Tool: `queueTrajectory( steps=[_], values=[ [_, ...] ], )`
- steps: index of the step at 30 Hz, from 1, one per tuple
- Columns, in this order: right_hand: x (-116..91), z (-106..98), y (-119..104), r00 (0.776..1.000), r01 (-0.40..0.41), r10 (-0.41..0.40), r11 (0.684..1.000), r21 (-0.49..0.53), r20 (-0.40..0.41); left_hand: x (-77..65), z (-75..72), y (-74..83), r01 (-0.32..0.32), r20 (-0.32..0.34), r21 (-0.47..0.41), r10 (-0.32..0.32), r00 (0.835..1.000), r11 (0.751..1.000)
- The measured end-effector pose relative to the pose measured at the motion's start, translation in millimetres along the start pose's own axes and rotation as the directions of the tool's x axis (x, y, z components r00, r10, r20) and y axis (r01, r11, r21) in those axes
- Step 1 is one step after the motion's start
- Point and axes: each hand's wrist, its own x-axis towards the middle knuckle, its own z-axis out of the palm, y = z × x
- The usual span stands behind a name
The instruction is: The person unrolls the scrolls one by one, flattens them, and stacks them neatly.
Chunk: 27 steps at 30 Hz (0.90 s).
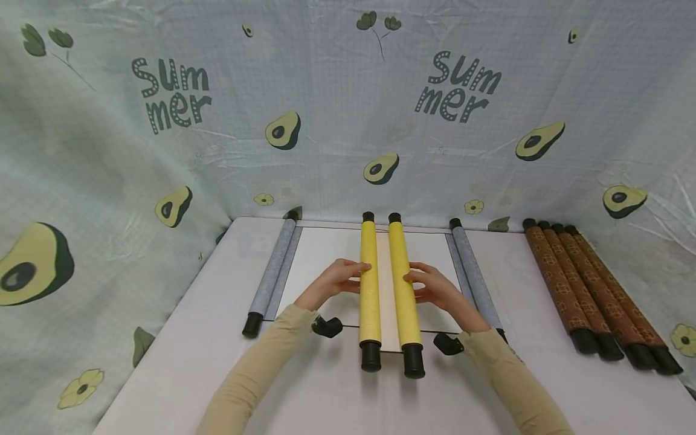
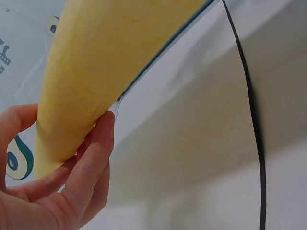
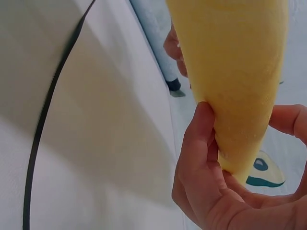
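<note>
A yellow scroll with black end caps lies in the middle of the head view, its left roller (image 1: 370, 308) and right roller (image 1: 405, 296) side by side. A narrow cream strip (image 1: 384, 296) shows between them. My left hand (image 1: 338, 279) grips the left roller from outside, thumb on one side and fingers on the other. The same hold shows for my right hand (image 1: 437, 289) on the right roller. In the left wrist view fingertips (image 2: 105, 125) press against the yellow surface. Beneath the scroll is a white sheet (image 1: 326, 244) with a dark outline.
A grey roller (image 1: 270, 275) edges the sheet at left and another grey roller (image 1: 474, 266) at right, both black-capped. Several brown patterned rollers (image 1: 562, 284) lie together on the right of the white table (image 1: 179, 374). Behind hangs a cloth (image 1: 326, 78) printed with avocados.
</note>
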Motion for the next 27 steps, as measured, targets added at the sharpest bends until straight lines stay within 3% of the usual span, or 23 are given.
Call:
queueTrajectory(
  steps=[12, 17, 22, 27],
  values=[
    [-1.6, -6.8, 0.2, 1.000, 0.016, -0.016, 0.999, 0.042, -0.003, 0.6, -6.7, 1.6, -0.040, -0.026, -0.040, 0.039, 0.999, 0.998],
    [-2.7, -11.0, 0.6, 0.997, 0.072, -0.074, 0.995, 0.073, 0.031, -1.2, -9.9, 2.2, -0.087, 0.022, -0.053, 0.089, 0.996, 0.995],
    [-3.8, -12.3, -0.2, 0.993, 0.107, -0.108, 0.994, 0.021, 0.053, -1.4, -12.3, 2.8, -0.110, 0.074, 0.013, 0.109, 0.991, 0.994],
    [-6.8, -11.0, -3.7, 0.992, 0.114, -0.111, 0.993, -0.040, 0.061, -0.9, -12.5, 3.6, -0.100, 0.065, 0.043, 0.097, 0.993, 0.994]
  ],
)
